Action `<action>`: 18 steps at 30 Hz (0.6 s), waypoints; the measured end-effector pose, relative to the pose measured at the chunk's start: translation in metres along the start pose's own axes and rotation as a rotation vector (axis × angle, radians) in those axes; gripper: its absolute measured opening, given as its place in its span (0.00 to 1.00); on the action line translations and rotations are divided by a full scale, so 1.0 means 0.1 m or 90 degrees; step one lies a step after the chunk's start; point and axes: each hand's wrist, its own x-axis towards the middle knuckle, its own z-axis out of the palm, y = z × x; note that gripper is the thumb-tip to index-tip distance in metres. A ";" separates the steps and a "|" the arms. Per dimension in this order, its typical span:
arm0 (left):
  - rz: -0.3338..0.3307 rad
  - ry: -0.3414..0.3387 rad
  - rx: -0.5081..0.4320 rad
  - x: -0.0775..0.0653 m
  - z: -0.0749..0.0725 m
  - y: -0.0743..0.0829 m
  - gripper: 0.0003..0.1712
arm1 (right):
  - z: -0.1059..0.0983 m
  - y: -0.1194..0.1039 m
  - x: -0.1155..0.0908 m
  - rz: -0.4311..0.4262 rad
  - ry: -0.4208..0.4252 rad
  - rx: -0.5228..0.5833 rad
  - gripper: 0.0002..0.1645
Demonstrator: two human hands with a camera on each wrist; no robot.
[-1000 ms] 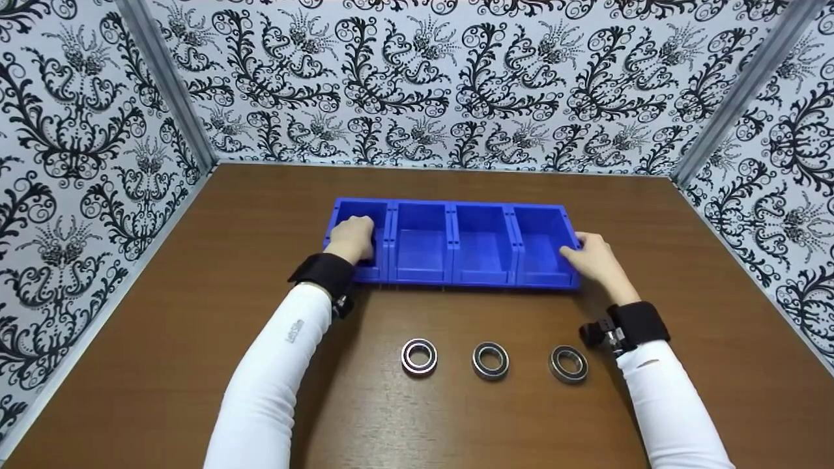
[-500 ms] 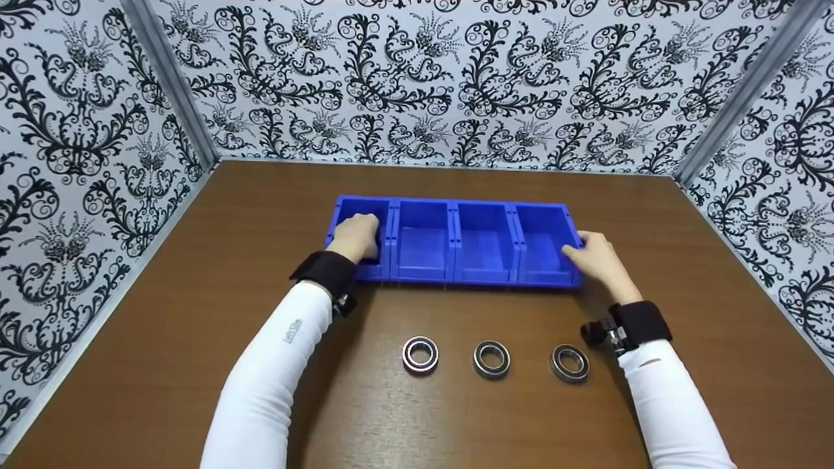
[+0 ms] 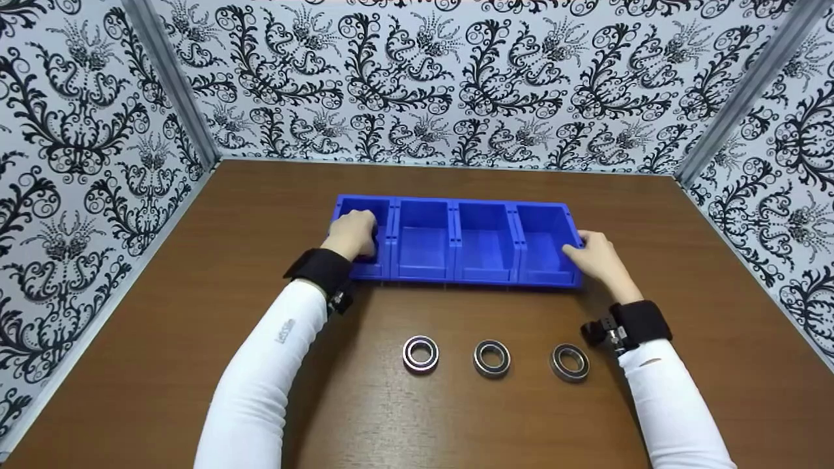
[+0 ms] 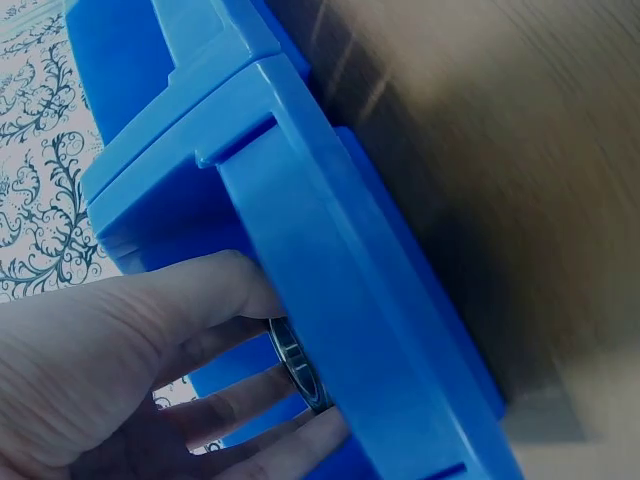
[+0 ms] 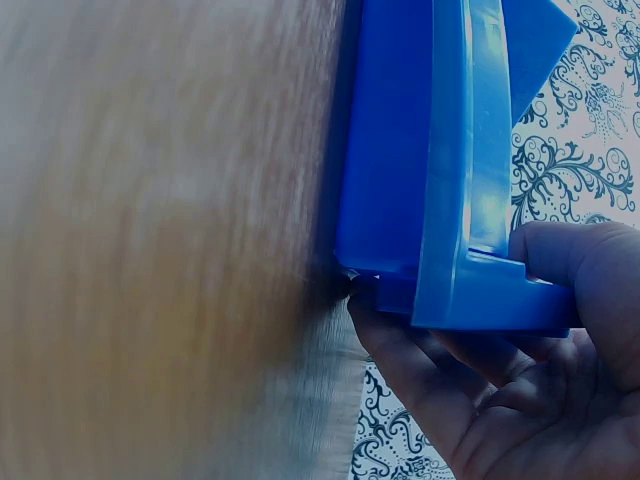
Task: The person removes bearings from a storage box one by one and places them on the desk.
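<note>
A blue bin row (image 3: 483, 277) with several compartments stands on the table. My left hand (image 3: 352, 233) reaches down into its leftmost compartment. In the left wrist view the thumb and fingers of that left hand (image 4: 150, 340) hold a metal ball bearing (image 4: 298, 365) close behind the compartment's front wall (image 4: 310, 270); part of the ring is hidden by the fingers. At the other end my right hand (image 3: 596, 260) grips the outer side wall, its thumb over the rim and its fingers outside, as the right wrist view also shows on the blue plastic (image 5: 450, 230).
Three more bearings lie in a row on the brown table (image 3: 482, 423) in front of the bins: a left one (image 3: 420, 369), a middle one (image 3: 491, 372) and a right one (image 3: 569, 376). Patterned walls (image 3: 417, 85) enclose the back and sides.
My left hand has shifted slightly back and to the left inside the leftmost compartment, its forearm swinging a little left. My right hand keeps its grip on the bin wall.
</note>
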 end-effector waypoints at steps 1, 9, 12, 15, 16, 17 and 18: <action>0.002 0.001 -0.001 0.00 -0.01 0.00 0.13 | 0.00 0.00 0.00 0.000 -0.001 0.001 0.33; 0.010 -0.001 -0.009 -0.03 -0.07 -0.02 0.19 | 0.00 0.00 0.00 0.002 0.002 0.004 0.33; 0.012 -0.001 -0.012 -0.04 -0.10 -0.02 0.19 | 0.00 0.01 0.00 0.002 0.002 0.004 0.32; 0.013 -0.001 -0.014 -0.06 -0.13 -0.01 0.18 | -0.01 0.01 0.00 0.001 -0.001 0.003 0.32; 0.013 -0.002 -0.016 -0.06 -0.14 -0.01 0.18 | -0.01 0.01 0.00 0.001 -0.002 0.003 0.32; 0.014 -0.001 -0.016 -0.07 -0.15 0.00 0.18 | -0.01 0.01 0.00 0.001 -0.002 0.003 0.32; 0.016 0.000 -0.017 -0.08 -0.15 0.00 0.19 | -0.02 0.01 0.00 0.002 -0.003 0.003 0.32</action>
